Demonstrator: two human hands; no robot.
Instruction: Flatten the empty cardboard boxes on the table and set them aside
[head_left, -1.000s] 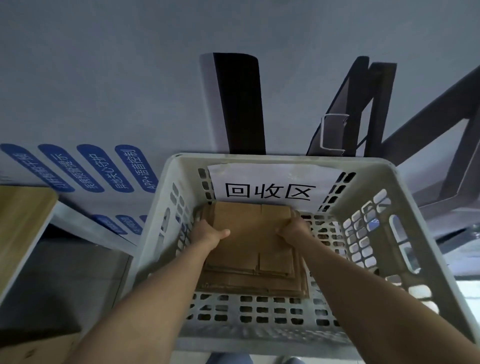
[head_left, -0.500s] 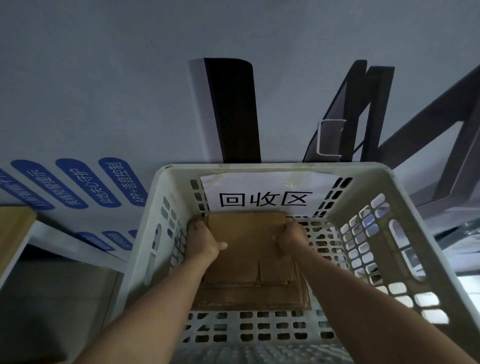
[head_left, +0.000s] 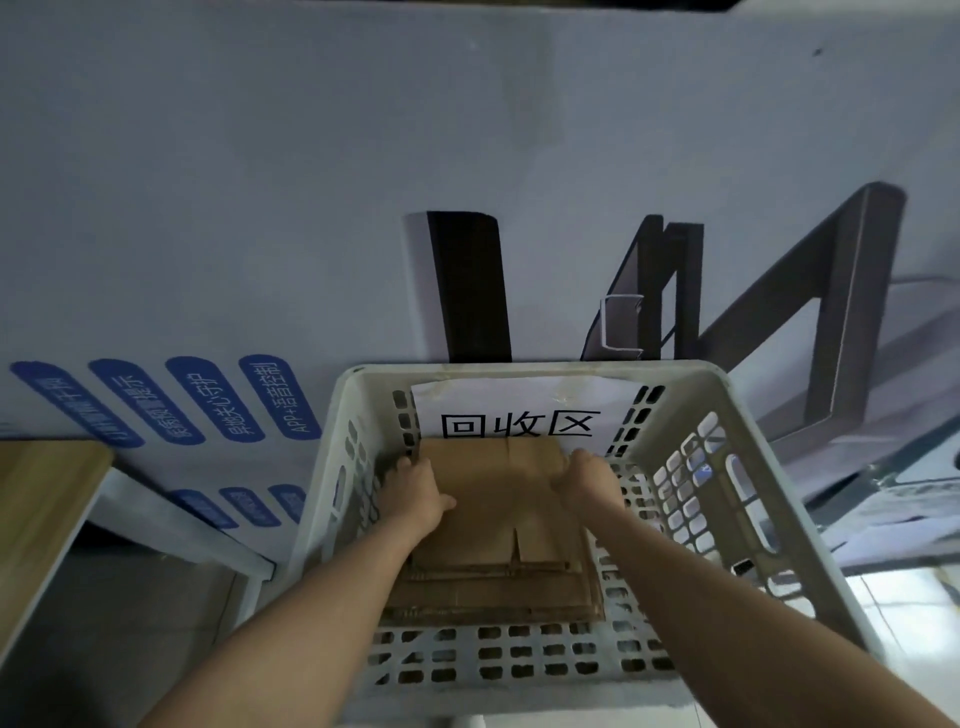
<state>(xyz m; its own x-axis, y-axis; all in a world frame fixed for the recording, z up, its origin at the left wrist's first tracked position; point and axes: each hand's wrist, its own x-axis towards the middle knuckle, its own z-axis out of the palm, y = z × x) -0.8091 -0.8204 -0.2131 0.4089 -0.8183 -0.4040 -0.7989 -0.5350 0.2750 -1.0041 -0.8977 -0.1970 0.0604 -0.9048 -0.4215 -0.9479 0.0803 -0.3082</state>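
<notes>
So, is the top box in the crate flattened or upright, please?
Flattened: the box lies flat atop a cardboard stack inside the crate.

1. crate (head_left: 769, 467): moulded white plastic, matt, perforated walls and floor.
2. flattened cardboard (head_left: 498, 499): brown, matt, with rough corrugated edges showing at the near side.
3. paper sign (head_left: 519, 402): thin white sheet, slightly wrinkled.
4. table top (head_left: 41, 493): pale wood grain, smooth.

One white slatted crate (head_left: 698, 499) is counted; one paper sign (head_left: 519, 408) bearing three characters is seen; at least three flattened cardboard boxes (head_left: 498, 525) are made out, the exact number not being discernible; one left hand (head_left: 415, 493) and one right hand (head_left: 587, 480) are seen; seven blue oval labels (head_left: 215, 399) are counted, four above, three below; one wooden tabletop (head_left: 41, 499) is noted.
</notes>
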